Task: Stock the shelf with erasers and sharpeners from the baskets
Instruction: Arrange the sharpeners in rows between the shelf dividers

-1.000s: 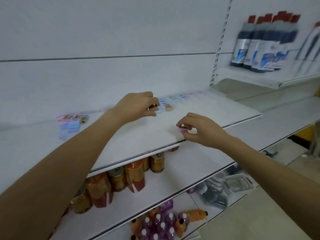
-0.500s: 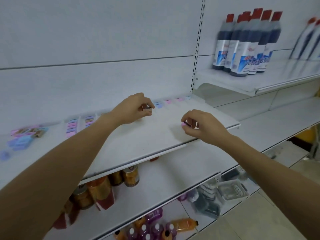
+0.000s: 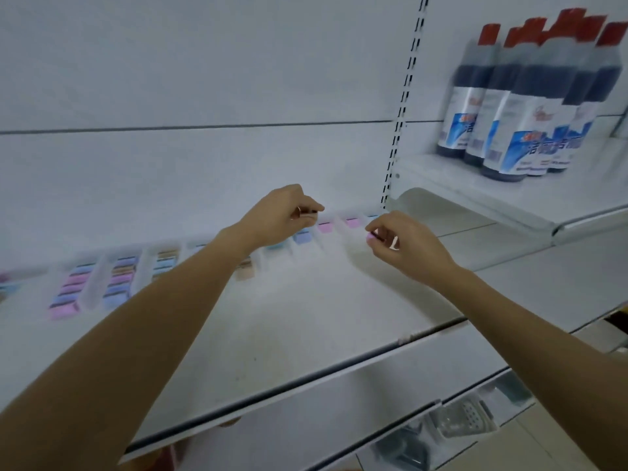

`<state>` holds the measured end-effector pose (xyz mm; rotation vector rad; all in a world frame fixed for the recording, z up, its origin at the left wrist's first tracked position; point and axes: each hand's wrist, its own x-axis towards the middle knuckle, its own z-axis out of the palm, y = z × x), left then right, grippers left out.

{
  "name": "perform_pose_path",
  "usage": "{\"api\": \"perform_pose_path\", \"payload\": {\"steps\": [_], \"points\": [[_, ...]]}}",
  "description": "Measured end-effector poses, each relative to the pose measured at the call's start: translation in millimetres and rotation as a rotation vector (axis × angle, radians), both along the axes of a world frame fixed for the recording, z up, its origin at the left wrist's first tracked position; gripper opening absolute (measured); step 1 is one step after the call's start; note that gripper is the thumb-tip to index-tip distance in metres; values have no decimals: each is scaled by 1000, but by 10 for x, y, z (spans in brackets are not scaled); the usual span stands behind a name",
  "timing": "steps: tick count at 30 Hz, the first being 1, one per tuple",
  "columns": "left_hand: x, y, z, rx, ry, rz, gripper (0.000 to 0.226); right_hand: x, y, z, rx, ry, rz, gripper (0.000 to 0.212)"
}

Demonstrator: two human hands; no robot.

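Note:
A white shelf (image 3: pixel 306 328) carries rows of small pastel erasers along its back wall, pink and blue ones (image 3: pixel 324 227) near my hands and stacked columns (image 3: pixel 73 290) at the left. My left hand (image 3: pixel 282 215) hovers over the back of the shelf, fingers pinched on a small dark, metallic-looking sharpener (image 3: pixel 311 212). My right hand (image 3: pixel 397 241) is just to the right, pinching a small pink item (image 3: pixel 371 235) with a dark part, held above the shelf near the back row.
Dark bottles with red caps (image 3: pixel 523 96) stand on a higher shelf at the right. A slotted upright (image 3: pixel 402 107) divides the two bays. Below, grey plastic baskets (image 3: pixel 465 419) sit at floor level. The picture is blurred.
Both hands have moved further back toward the row of erasers, still pinching their small items. The view has swung left and up, bringing more eraser columns into sight.

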<state>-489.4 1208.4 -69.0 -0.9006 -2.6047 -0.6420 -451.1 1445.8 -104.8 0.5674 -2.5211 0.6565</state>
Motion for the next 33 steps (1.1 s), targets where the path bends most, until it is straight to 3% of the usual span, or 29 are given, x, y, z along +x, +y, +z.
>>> {"api": "perform_pose_path", "payload": {"steps": [8,11,17,27,33], "points": [[-254,319,-151,164,-70,223,28,-814,41,-82,-79,-45,121,25],[-300,449,-224,207,-83,352,17,-1017,36,-121,-137,-78,140,28],[-369,677,-401,136,-104,491,14,-1137,67,-178,-130,-97,114,23],[-396,805,-439,-86,-210,586,21,-1102,135,-187,97,-128,62,22],[-321,784,-457,-122,-151,592,24,-1115,97,-191,194,-163,26,24]]}}
